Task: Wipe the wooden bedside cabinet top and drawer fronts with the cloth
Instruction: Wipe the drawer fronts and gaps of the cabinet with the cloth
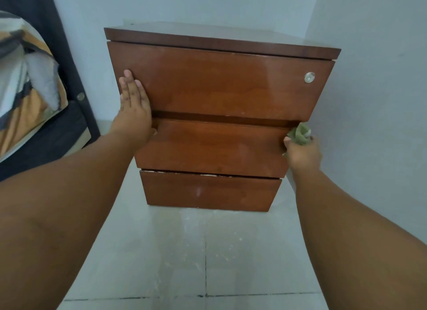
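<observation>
One bundle of patterned bedding (25, 78), in orange, grey and white, is seen at the far left, lying against a dark bed frame (69, 62) that is set by the pale wall (92, 9). Just to the right of it the cabinet (219, 115) is found, standing in the corner on a tiled floor (208, 252). Three drawer fronts are shown below its slab top (219, 42).

The left hand (134, 106) is laid flat on the left end of the top drawer front (219, 85). Its fingers are kept straight and close together, pointing upward, and nothing is held by them. Its thumb is placed lower down, at the upper left corner of the middle drawer front (212, 147), by the dark gap between the two drawers. The bottom drawer front (208, 191) lies below both hands, and pale chips are seen along its upper edge.

A round metal lock (309, 77) is set near the right end of the top drawer front. Further right, the green cloth (300, 134) is bunched up and gripped by the right hand (302, 152), whose fingers are curled tightly round it. The cloth is held at the right edge of the middle drawer front, at its upper corner, just under the gap. Whether the wood is actually touched by the cloth cannot be told.
</observation>
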